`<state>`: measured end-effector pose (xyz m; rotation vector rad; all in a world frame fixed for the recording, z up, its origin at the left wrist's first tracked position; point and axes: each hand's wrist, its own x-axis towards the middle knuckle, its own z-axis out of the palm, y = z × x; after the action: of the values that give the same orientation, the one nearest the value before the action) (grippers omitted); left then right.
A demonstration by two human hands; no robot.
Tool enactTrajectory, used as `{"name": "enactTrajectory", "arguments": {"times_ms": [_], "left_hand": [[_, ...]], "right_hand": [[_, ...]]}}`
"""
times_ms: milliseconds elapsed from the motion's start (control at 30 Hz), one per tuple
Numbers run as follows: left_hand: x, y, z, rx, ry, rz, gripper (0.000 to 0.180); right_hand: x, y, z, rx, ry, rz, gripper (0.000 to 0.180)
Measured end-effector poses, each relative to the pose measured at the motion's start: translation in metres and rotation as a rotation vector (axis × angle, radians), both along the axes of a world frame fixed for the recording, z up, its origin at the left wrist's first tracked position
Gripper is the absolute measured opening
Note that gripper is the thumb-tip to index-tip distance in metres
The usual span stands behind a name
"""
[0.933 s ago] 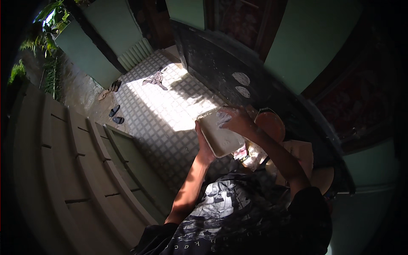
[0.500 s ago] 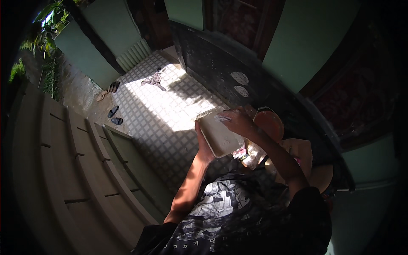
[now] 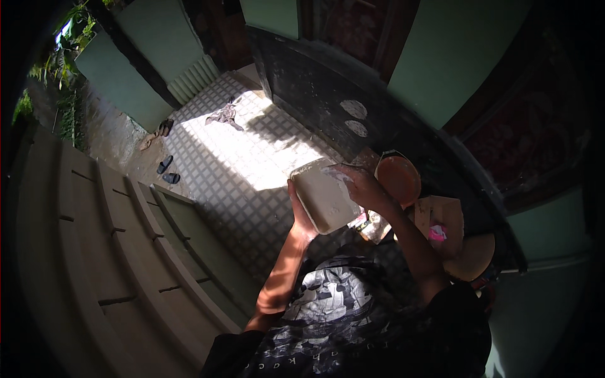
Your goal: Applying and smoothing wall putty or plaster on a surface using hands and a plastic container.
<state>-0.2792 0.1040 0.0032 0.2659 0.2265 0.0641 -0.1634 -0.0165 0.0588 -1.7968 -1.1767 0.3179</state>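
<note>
Near the frame's center, the left hand (image 3: 302, 217) has its fingers clasped around the left side of a pale tray (image 3: 318, 201); the right hand's (image 3: 368, 189) (whitish-smeared) reach its upper right, pinching or not, I cannot tell.

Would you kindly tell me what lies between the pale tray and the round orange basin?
In the head view, the right hand lies between the tray and the basin.

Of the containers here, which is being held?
The pale rectangular tray: the left hand grips its left side, and the right hand is at its upper right. The round orange container lies to the right, unheld.
</note>
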Motion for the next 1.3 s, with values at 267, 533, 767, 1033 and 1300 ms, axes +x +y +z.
{"name": "enactTrajectory", "arguments": {"times_ms": [267, 533, 767, 1033, 1300], "left_hand": [[-0.013, 0.0, -0.035, 0.1, 0.04, 0.115, 0.076], [-0.028, -0.008, -0.055, 0.072, 0.082, 0.021, 0.085], [-0.06, -0.021, -0.081, 0.456, 0.321, 0.245, 0.075], [-0.061, -0.035, -0.139, 0.307, 0.401, 0.207, 0.086], [-0.045, -0.061, -0.133, -0.196, 0.075, 0.084, 0.092]], "right_hand": [[-0.028, -0.016, -0.013, -0.004, 0.156, -0.414, 0.022], [-0.001, -0.11, -0.111, 0.048, 0.043, -0.72, 0.033], [-0.016, -0.189, -0.296, -0.206, 0.591, -0.783, 0.025], [-0.077, -0.218, -0.49, -1.234, 0.397, -0.332, 0.044], [-0.032, -0.155, -0.552, -0.397, 0.566, -0.644, 0.057]]}}
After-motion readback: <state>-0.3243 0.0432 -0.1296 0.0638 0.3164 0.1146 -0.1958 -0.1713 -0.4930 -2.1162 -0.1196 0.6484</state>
